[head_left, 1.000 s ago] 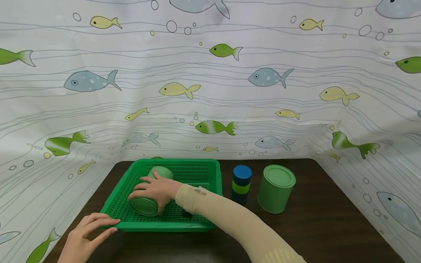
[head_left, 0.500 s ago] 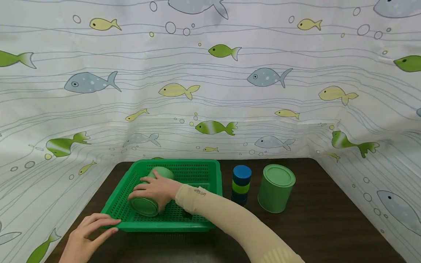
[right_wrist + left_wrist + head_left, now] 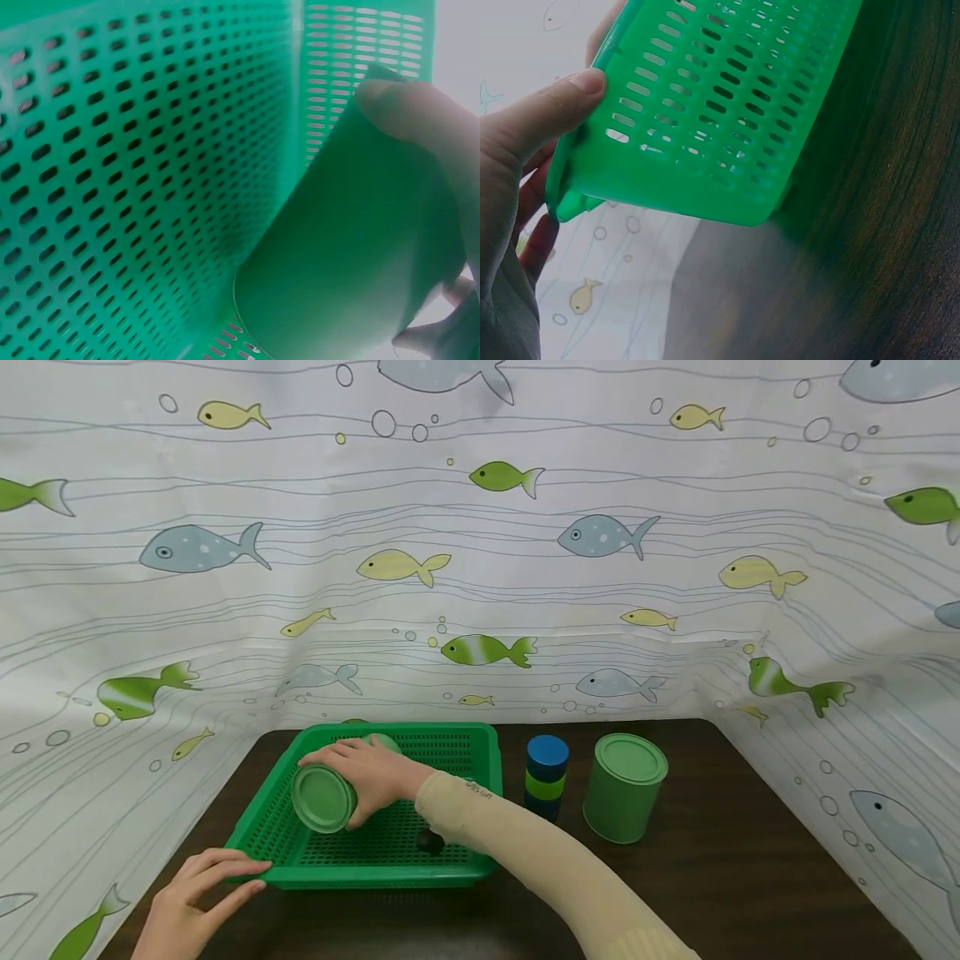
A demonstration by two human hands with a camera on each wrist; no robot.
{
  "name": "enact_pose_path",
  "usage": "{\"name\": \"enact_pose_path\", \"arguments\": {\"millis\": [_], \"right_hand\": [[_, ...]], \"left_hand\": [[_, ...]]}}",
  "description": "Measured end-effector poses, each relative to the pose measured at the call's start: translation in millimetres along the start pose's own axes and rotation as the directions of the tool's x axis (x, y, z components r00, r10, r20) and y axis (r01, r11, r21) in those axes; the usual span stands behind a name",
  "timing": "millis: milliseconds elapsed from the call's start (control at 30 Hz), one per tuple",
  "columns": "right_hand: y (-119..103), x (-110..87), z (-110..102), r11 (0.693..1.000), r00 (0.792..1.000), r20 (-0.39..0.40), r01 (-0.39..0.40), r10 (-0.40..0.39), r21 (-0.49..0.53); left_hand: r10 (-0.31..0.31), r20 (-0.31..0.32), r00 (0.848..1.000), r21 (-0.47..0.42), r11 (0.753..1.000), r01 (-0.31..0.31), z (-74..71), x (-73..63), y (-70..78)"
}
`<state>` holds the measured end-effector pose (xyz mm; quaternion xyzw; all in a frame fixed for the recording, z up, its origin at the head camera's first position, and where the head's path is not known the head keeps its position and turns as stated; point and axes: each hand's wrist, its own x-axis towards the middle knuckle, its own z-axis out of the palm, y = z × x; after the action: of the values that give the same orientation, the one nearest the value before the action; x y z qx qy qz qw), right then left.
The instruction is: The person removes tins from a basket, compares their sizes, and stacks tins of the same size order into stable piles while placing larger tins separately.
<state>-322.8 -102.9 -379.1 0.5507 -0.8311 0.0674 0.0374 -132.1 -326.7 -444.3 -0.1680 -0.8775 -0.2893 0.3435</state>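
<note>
In the head view my right hand (image 3: pixel 371 772) grips a green lidded can (image 3: pixel 324 797) inside the green perforated basket (image 3: pixel 375 878). The can is tilted, its round lid facing the camera; a paler green rounded surface (image 3: pixel 384 743) shows behind the fingers. The right wrist view has the can (image 3: pixel 352 232) close to the basket wall (image 3: pixel 135 172), with a fingertip (image 3: pixel 386 105) on its side. At the basket's front left corner, my left hand (image 3: pixel 198 893) pinches the rim. In the left wrist view, its thumb (image 3: pixel 577 86) presses one side, fingers behind.
Right of the basket stands a blue-and-green cylinder (image 3: pixel 546 772), beside a larger green lidded can (image 3: pixel 626 789). A small dark object (image 3: pixel 430 842) shows under the sleeve (image 3: pixel 540 860). A fish-patterned curtain (image 3: pixel 480 568) surrounds the dark table (image 3: pixel 712 877).
My right hand has raised the can slightly and tilted it, so its lid now faces the camera more fully. The left hand stays on the basket rim.
</note>
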Motion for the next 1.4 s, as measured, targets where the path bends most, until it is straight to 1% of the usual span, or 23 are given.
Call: {"name": "enact_pose_path", "arguments": {"millis": [100,200,267,300,367,433,500,533,600,667,700,800,867,933,1033,1100,1167,1267,1400], "right_hand": [[3.0,-5.0,-8.1,0.998,0.997,-0.072,-0.024,0.028,0.053],[5.2,-9.3,-16.1,0.992,0.986,-0.158,-0.034,0.053,0.12],[5.7,-12.0,-22.2,0.976,0.971,-0.225,-0.029,0.079,0.215],[5.9,-13.5,-25.2,0.958,0.961,-0.26,-0.019,0.097,0.285],[5.1,-16.5,-31.8,0.901,0.937,-0.319,0.011,0.142,0.433],[3.1,-19.9,-39.5,0.825,0.915,-0.358,0.052,0.187,0.562],[-0.1,-24.5,-48.7,0.747,0.902,-0.365,0.076,0.231,0.661],[-2.0,-26.4,-53.7,0.718,0.896,-0.363,0.076,0.255,0.692],[-5.8,-31.2,-64.7,0.667,0.884,-0.348,0.058,0.311,0.743],[-8.6,-35.5,-76.4,0.634,0.865,-0.329,0.017,0.378,0.773],[-9.6,-37.1,-82.4,0.62,0.852,-0.321,-0.005,0.413,0.785],[-11.2,-43.3,-102.5,0.607,0.807,-0.306,-0.08,0.505,0.791],[-10.7,-48.2,-116.1,0.598,0.783,-0.303,-0.108,0.543,0.794],[-10.2,-54.7,-130.5,0.587,0.764,-0.299,-0.125,0.571,0.8],[-8.1,-68.0,-152.2,0.572,0.746,-0.29,-0.146,0.6,0.807],[-6.4,-78.8,-166.7,0.564,0.737,-0.286,-0.154,0.613,0.811],[-3.1,-90.9,-179.4,0.563,0.73,-0.288,-0.158,0.62,0.811],[2.6,-108.7,-193.3,0.552,0.732,-0.294,-0.133,0.615,0.823],[10.5,-131.1,-201.6,0.549,0.735,-0.301,-0.114,0.608,0.828]], "left_hand": [[-0.028,-0.002,1.0,0.0,1.0,0.028,1.0,-1.1,0.8],[-0.034,-0.012,0.999,-0.008,0.999,0.034,2.0,-1.8,0.1],[-0.022,-0.017,1.0,-0.012,1.0,0.022,2.9,-2.2,-1.0],[-0.01,-0.021,1.0,-0.021,1.0,0.01,3.3,-2.4,-1.8],[0.01,-0.032,0.999,-0.023,1.0,-0.011,3.9,-3.0,-3.6],[0.029,-0.042,0.999,-0.029,0.999,-0.03,4.3,-4.1,-5.4],[0.048,-0.054,0.997,-0.038,0.998,-0.05,4.4,-4.9,-7.0],[0.051,-0.057,0.997,-0.038,0.998,-0.054,4.4,-5.3,-7.3],[0.056,-0.057,0.997,-0.049,0.997,-0.059,4.6,-5.5,-7.4],[0.048,-0.056,0.997,-0.052,0.997,-0.051,5.1,-5.5,-6.8],[0.042,-0.059,0.997,-0.053,0.998,-0.046,5.6,-5.7,-6.6],[0.034,-0.067,0.997,-0.055,0.998,-0.038,7.0,-5.9,-6.7],[0.037,-0.072,0.997,-0.054,0.998,-0.041,7.9,-5.9,-7.5],[0.035,-0.069,0.997,-0.053,0.998,-0.039,8.3,-5.8,-8.1],[0.028,-0.058,0.998,-0.051,0.998,-0.031,8.6,-5.3,-8.4],[0.025,-0.054,0.998,-0.061,0.998,-0.029,8.7,-4.2,-8.5],[0.029,-0.054,0.998,-0.064,0.997,-0.032,8.7,-2.5,-8.5],[0.033,-0.058,0.998,-0.054,0.998,-0.037,8.6,-0.9,-8.1],[0.035,-0.058,0.998,-0.045,0.998,-0.038,8.6,-0.3,-7.3]]}}
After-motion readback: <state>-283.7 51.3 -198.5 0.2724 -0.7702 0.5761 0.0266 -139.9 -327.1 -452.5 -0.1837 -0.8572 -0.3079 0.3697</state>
